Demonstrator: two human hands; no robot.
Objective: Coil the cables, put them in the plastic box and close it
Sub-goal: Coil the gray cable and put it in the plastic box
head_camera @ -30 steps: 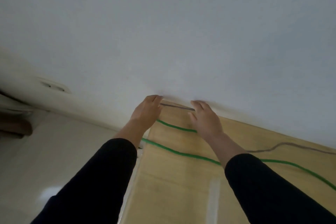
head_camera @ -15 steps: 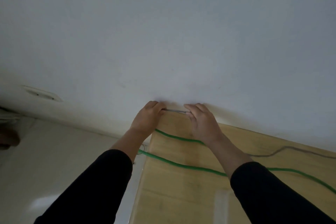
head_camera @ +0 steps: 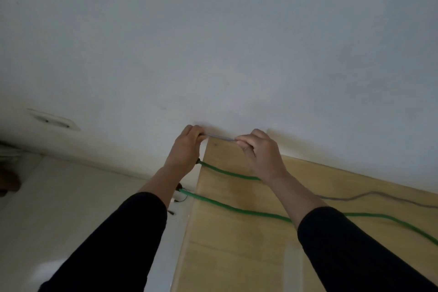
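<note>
You see a pale wooden counter (head_camera: 237,256) set against a plain white wall (head_camera: 213,42). To its left lies a light floor (head_camera: 71,208), and a white wall plate (head_camera: 53,121) sits low on the wall.

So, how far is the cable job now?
Nothing looks finished. In hand: the left hand and right hand pinch a stretch of the grey cable between them at the far corner of the wooden table. Left: the two green cables lie uncoiled across the table. No plastic box is in view, so boxing and closing remain.
</note>
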